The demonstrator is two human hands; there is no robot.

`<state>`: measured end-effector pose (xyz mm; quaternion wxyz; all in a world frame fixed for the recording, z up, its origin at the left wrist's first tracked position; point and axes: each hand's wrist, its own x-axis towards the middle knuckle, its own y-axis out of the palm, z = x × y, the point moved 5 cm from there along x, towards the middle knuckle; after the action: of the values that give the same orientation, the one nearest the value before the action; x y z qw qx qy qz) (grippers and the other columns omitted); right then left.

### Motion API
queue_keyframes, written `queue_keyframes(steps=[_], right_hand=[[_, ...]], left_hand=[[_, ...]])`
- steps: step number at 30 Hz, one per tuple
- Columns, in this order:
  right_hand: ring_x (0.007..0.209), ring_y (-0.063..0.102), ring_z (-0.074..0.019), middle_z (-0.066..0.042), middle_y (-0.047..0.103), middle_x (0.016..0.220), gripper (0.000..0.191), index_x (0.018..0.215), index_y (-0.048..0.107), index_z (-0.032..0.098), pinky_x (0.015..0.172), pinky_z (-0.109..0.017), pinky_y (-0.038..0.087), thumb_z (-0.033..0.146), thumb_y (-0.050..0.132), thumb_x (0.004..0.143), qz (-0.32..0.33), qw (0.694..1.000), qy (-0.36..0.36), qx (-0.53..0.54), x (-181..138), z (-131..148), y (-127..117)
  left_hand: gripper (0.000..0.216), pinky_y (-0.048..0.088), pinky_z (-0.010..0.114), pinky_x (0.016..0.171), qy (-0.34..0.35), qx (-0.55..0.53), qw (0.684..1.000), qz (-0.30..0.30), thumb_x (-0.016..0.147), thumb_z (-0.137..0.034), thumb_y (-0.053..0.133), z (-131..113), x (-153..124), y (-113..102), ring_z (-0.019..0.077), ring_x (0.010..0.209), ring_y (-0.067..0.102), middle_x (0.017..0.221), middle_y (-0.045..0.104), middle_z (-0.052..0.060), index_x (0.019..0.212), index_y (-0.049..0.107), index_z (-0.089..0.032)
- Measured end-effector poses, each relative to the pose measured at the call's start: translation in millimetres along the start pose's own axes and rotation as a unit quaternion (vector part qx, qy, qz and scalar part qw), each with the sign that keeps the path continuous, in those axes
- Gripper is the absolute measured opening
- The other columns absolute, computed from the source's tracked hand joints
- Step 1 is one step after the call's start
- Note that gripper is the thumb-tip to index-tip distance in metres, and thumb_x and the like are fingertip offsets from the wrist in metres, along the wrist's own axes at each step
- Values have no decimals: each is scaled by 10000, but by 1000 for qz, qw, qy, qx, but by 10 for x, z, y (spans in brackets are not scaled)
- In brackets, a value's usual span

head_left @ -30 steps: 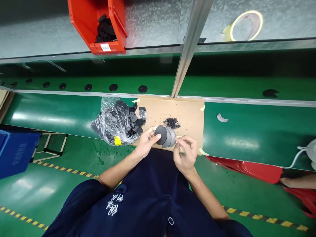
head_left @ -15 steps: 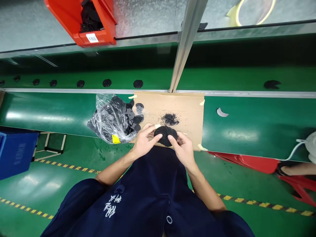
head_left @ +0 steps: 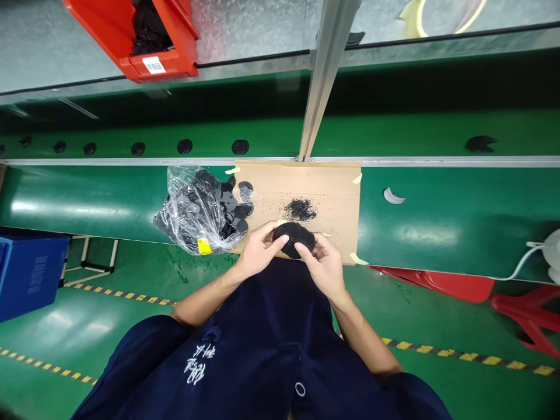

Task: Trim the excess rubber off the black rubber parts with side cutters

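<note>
Left hand [head_left: 257, 255] and right hand [head_left: 322, 267] both clasp the black round discs [head_left: 292, 237], fanned a second ago, now one stack, perhaps three; clear plastic bag [head_left: 192, 213] at ten o'clock.

a factory assembly line: green conveyor belt [head_left: 415, 131], red parts bin [head_left: 144, 35], hazard-striped floor [head_left: 459, 326].

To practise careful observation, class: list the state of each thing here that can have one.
Stack of flat black round discs, gripped between both hands.
Left hand, closed on the stack.
Right hand, closed on the stack.
Clear plastic bag, open, discs spilling out.
Brown cardboard sheet, taped flat.
Red plastic bin, open-topped, holding black parts.
</note>
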<state>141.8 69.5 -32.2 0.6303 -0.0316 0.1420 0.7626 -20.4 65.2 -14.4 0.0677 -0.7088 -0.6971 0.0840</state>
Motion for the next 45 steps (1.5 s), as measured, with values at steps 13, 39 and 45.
queue_keyframes(steps=[13,39,45], right_hand=[[586,323,-101,61,356,629,551,674,444,220,521,-255,273,672,714,838,18,997,-11,-80,99,123,-28],[587,347,-112,50,382,642,543,708,467,224,542,-269,310,705,631,900,25,997,-44,-55,96,159,-3],[580,349,-112,50,391,636,534,706,466,224,541,-271,314,691,617,917,11,996,-48,-73,106,179,-14]], left_hand=[[329,567,302,870,20,85,996,37,982,-395,637,-112,0,17,192,945,681,1051,725,86,1206,702,-164],[422,612,301,870,3,24,999,-29,929,-544,686,-182,55,19,197,946,745,1037,782,85,1078,751,-154],[423,602,276,826,15,46,998,-48,935,-548,676,-171,60,18,180,879,734,979,776,70,1062,735,-150]])
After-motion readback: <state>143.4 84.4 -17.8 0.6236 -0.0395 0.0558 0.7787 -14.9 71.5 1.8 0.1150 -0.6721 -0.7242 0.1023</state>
